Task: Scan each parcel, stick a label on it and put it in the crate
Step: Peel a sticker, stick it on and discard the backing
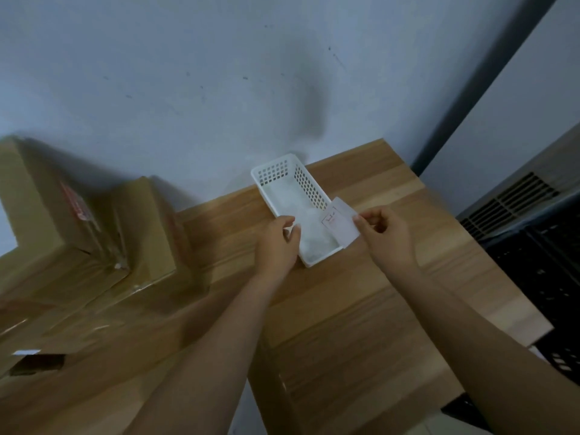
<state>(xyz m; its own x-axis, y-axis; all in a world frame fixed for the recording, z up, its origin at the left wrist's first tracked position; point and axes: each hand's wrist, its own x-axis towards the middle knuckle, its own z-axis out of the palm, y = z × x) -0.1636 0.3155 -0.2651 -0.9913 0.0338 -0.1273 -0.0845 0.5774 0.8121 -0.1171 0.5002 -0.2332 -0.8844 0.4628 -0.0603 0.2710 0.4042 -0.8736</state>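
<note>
Pinching a label [340,226] by its edge, right hand [381,237] holds it just above the white basket [309,183]; left hand [277,238] curls at the basket rim, grip unclear. Cardboard parcels [78,221] sit well left of the left hand, black crate [546,271] beyond the right. Judged early: label unstuck, crating pending

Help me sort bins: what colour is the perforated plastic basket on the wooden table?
White all over; the perforated plastic basket shows best in the head view.
</note>
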